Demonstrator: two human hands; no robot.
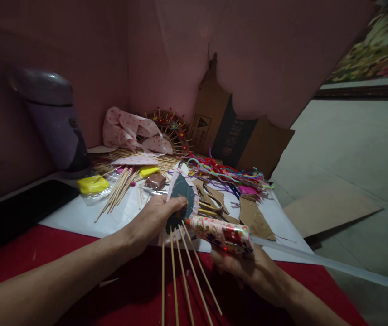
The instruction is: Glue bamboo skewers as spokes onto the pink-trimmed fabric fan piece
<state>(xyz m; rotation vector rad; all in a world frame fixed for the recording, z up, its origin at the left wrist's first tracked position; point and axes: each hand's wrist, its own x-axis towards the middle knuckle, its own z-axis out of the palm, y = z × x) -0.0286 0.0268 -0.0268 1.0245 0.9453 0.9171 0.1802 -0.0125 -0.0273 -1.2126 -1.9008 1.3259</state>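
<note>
Thin sticks fan towards six o'clock, most cut off below. The right hand curls its fingers round a patterned glue gun, grip mostly hidden. The left hand pinches a pink-edged dark card under its thumb, other fingers unseen; whether the gun's tip, at the card's five o'clock, touches is unclear.

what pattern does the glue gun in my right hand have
The glue gun is pale with red, green and dark blue motifs; head view.
</note>
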